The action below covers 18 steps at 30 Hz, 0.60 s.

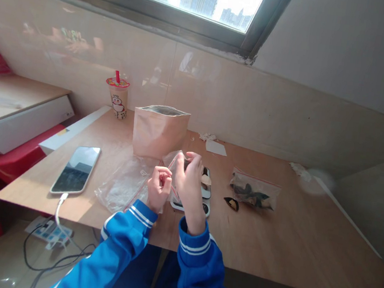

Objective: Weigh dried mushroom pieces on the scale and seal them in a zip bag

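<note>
Both my hands are at a small clear zip bag with a red strip along its mouth. My left hand is closed, its fingers pinching the bag's near edge. My right hand curls over the bag's far side, thumb and fingers bent around it; something dark shows between them, too small to name. Partly hidden under the right hand is a white scale-like device with a pale piece on it. Flat clear bags lie left of my left hand.
An open kraft pouch stands behind my hands. A filled zip bag and a dark loose piece lie to the right. At left are a charging phone and a drink cup. White paper lies near the wall.
</note>
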{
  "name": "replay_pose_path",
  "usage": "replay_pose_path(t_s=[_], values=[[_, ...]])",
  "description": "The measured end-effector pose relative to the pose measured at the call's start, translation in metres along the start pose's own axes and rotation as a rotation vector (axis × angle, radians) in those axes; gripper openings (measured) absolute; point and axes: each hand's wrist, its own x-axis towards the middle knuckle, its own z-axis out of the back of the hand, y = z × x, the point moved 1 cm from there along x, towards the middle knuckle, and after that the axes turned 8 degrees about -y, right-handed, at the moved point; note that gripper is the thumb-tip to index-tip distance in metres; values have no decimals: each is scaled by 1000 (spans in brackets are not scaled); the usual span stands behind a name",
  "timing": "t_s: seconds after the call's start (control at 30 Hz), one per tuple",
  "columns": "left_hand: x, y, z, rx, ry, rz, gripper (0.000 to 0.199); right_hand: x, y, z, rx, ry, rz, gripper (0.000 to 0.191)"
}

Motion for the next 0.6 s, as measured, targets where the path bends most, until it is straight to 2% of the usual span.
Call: replay_pose_path(t_s=[0.1,0.17,0.23,0.3,0.33,0.47,0.53,0.6], values=[[2,-16,-1,-91,-57,51,6,-1,3,2,32,46,-24,30],[5,-27,-1,-170,-98,119,4,3,-3,12,44,-4,-2,30],[7,-35,0,-214,-125,167,3,11,-20,21,12,-99,20,35],[9,-40,2,-216,-145,180,3,19,-47,23,-61,-135,46,35],[10,-41,3,-206,-151,180,4,22,-63,20,-125,-115,72,33],[8,-44,5,-218,-170,188,5,23,-121,-4,-388,116,188,36],[8,-46,6,-252,-175,199,5,19,-136,-14,-446,190,213,34],[7,-49,6,-270,-177,210,6,15,-141,-17,-459,215,219,31]])
